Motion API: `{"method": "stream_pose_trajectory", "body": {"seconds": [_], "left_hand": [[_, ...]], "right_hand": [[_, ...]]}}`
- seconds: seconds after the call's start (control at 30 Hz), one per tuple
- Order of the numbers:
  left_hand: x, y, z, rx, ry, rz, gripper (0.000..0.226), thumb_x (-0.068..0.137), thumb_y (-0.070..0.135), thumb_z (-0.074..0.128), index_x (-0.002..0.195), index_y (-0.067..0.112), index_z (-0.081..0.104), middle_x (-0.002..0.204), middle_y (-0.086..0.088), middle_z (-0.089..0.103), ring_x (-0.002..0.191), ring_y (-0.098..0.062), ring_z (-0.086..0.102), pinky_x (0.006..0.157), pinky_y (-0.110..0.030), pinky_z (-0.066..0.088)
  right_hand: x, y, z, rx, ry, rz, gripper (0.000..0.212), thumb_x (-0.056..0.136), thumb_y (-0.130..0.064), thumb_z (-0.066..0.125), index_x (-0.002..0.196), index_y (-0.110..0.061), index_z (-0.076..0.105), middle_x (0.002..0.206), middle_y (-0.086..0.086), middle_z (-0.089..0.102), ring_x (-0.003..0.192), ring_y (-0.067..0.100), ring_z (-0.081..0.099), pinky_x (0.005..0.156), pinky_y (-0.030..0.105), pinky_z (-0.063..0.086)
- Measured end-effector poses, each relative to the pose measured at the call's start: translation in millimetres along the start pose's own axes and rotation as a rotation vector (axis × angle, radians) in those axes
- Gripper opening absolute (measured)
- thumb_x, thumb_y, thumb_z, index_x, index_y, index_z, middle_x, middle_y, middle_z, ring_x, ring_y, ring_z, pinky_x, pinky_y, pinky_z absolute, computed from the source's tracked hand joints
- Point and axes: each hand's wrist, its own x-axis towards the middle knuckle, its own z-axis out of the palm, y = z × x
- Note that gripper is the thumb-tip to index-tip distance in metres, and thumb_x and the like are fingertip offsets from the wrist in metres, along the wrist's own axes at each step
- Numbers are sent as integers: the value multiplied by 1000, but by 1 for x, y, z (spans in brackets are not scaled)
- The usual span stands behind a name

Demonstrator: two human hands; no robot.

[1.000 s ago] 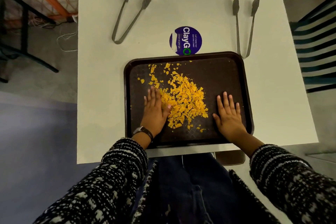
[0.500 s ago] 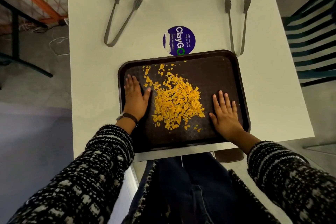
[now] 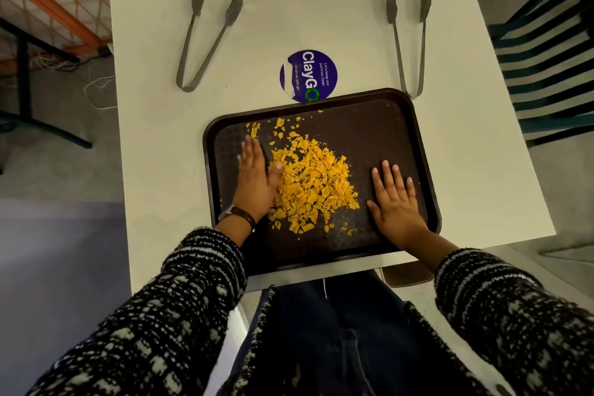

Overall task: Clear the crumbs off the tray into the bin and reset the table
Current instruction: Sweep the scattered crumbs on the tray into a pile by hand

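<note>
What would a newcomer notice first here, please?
The bright orange crumbs heaped in the middle of the dark tray stand out most. The left hand lies flat against the pile's left edge, the right hand flat on the tray beside it. A purple sticker sits just beyond the tray.

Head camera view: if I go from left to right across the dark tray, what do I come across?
On the tray: left hand → pile of orange crumbs → right hand.
</note>
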Motion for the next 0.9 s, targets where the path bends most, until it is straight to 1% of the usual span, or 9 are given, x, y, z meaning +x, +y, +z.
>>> {"method": "stream_pose_trajectory", "body": {"seconds": [0.13,0.23,0.3,0.4,0.5,0.6,0.73,0.83,0.9], "left_hand": [[32,-2,-14,4,42,-134,72,96,43,29,145,4,-7,156,-15,-14,144,-24,-14,116,-37,-11],[39,9,-7,24,81,-168,72,96,43,30,146,3,-3,156,-17,-11,145,-26,-13,116,-39,-11],[36,15,1,27,43,-101,71,96,43,29,146,6,-5,156,-14,-10,145,-24,-13,114,-36,-13],[19,23,11,51,-91,97,65,97,41,26,147,10,-4,157,-8,-8,144,-20,-12,113,-31,-14],[-7,24,14,-25,-142,148,62,98,39,25,147,13,-3,157,-5,-8,141,-11,-15,114,-29,-13],[-38,14,15,-54,-15,23,65,97,39,29,146,12,-4,156,-5,-11,141,-14,-17,116,-33,-13],[-78,-2,20,-47,73,-300,79,93,48,33,145,1,-2,155,-20,-11,144,-30,-14,116,-38,-9],[-95,-11,21,48,85,-335,97,78,66,15,145,-3,2,154,-27,-4,144,-36,-6,117,-42,-3],[-96,-19,19,190,82,-312,102,76,73,4,145,-3,5,153,-29,3,144,-38,0,116,-41,-3]], "right_hand": [[0,1,1,-7,3,-2,68,83,-53,0,140,-20,-15,149,-1,-24,139,16,-24,113,39,-15],[1,1,1,-2,6,-7,68,83,-52,1,141,-20,-14,149,-1,-23,139,16,-23,113,39,-15],[1,1,2,3,11,-8,68,83,-52,2,141,-20,-14,150,-1,-22,139,16,-22,113,39,-15],[0,2,2,-1,20,-7,68,83,-52,2,141,-20,-13,150,-1,-21,139,16,-22,113,39,-15],[0,1,3,3,29,-6,67,84,-52,3,141,-20,-12,150,-1,-20,140,16,-20,113,39,-15],[1,1,3,2,30,-3,68,83,-52,2,141,-20,-13,150,-1,-20,140,15,-21,113,39,-15],[2,2,6,4,46,-2,68,84,-52,4,143,-20,-9,151,-1,-18,140,16,-18,113,39,-13],[3,3,7,1,64,7,70,85,-51,7,145,-17,-3,155,5,-9,141,17,-15,114,42,-10],[3,3,7,0,67,8,69,85,-51,8,145,-17,-3,157,9,-4,141,17,-13,114,43,-8]]}}
